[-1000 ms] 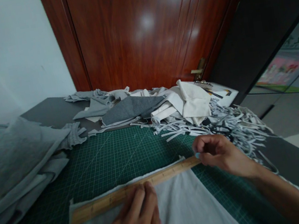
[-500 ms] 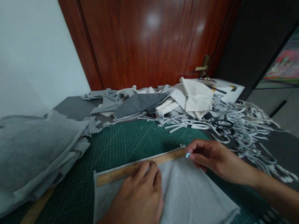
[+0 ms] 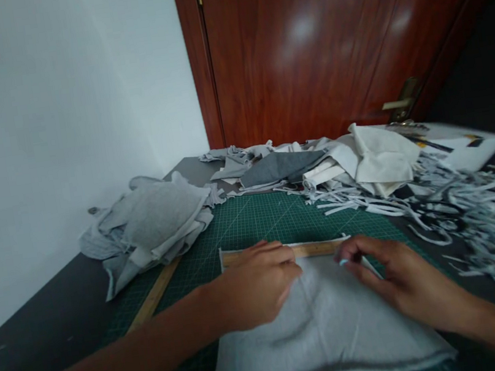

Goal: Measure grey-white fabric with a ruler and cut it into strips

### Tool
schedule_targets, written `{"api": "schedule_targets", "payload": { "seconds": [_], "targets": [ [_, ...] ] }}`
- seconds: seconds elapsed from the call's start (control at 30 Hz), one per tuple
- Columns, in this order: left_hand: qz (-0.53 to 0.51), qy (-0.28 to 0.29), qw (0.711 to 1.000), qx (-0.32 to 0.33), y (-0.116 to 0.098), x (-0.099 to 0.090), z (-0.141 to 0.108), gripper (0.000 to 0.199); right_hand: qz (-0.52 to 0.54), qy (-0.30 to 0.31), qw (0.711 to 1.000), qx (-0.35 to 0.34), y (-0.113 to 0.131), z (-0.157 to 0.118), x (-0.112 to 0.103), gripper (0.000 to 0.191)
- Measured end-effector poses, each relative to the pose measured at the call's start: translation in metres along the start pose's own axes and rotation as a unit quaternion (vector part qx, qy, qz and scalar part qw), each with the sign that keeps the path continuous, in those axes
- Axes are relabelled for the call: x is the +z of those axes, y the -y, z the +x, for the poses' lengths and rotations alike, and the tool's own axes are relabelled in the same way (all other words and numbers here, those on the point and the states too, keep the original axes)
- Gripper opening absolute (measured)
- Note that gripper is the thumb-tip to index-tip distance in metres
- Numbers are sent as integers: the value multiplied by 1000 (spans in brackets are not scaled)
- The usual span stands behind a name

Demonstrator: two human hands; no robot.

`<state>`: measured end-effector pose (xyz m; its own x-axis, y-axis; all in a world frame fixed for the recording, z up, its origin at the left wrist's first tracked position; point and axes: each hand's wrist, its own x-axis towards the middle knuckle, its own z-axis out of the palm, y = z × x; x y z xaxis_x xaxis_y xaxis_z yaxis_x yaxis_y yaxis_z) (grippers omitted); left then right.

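Note:
A piece of light grey fabric (image 3: 329, 328) lies on the green cutting mat (image 3: 252, 219), slightly wrinkled in its middle. Along its far edge rests a wooden ruler (image 3: 315, 249). My left hand (image 3: 262, 282) is closed over the ruler's left half, fingers curled and hiding that stretch. At the ruler's right end is my right hand (image 3: 396, 281), thumb and fingers pinched on a small pale-blue piece (image 3: 343, 262), perhaps tailor's chalk. Most of that piece is covered by the fingers.
A heap of grey fabric (image 3: 159, 217) sits at the left, partly over a second wooden strip (image 3: 155, 295). Folded cloth pieces (image 3: 282, 166) line the back by the wooden door (image 3: 283, 50). Tangled fabric strips (image 3: 469, 208) cover the right side, with a white box (image 3: 473, 142) behind.
The view has swung left and the hands appear further right in it. My left hand has turned and curled over the ruler's left part; my right hand stays by its right end.

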<state>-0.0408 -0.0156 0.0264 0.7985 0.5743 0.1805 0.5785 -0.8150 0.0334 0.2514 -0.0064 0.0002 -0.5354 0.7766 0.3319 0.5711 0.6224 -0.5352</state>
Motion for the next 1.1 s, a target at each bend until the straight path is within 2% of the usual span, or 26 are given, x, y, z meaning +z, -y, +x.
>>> {"api": "schedule_targets", "payload": {
  "seconds": [0.13, 0.23, 0.33, 0.47, 0.67, 0.73, 0.83, 0.9, 1.0, 1.1],
  "targets": [
    [-61, -8, 998, 28, 7, -2, -15, 21, -42, 39, 994, -96, 5, 14, 10, 17],
    [-103, -7, 994, 40, 11, -2, -23, 25, -69, 87, 985, -128, 9, 22, 18, 16],
    [-131, 9, 990, 52, 9, -1, -28, 26, -76, 115, 981, -136, 15, 28, 23, 19],
    [-140, 30, 988, 65, 2, 4, -36, 25, -79, 120, 981, -129, 19, 32, 26, 19],
    [-141, 8, 988, 60, -2, 14, -47, 34, -92, 121, 979, -133, 17, 35, 29, 18],
    [-133, -12, 989, 58, -5, 16, -49, 32, -65, 100, 983, -139, 16, 36, 27, 17],
    [-109, -73, 991, 34, -5, 14, -47, 18, 19, 23, 993, -114, 13, 38, 20, 12],
    [-89, -106, 990, 2, 0, 9, -40, 19, 94, -25, 994, -55, 9, 38, 15, 7],
    [-68, -81, 993, -49, 10, 2, -19, 24, 181, -41, 982, 28, 6, 32, 12, 18],
    [-43, -25, 996, -77, 17, 1, 6, 26, 210, -9, 977, 47, 9, 17, 14, 19]
  ]
}}
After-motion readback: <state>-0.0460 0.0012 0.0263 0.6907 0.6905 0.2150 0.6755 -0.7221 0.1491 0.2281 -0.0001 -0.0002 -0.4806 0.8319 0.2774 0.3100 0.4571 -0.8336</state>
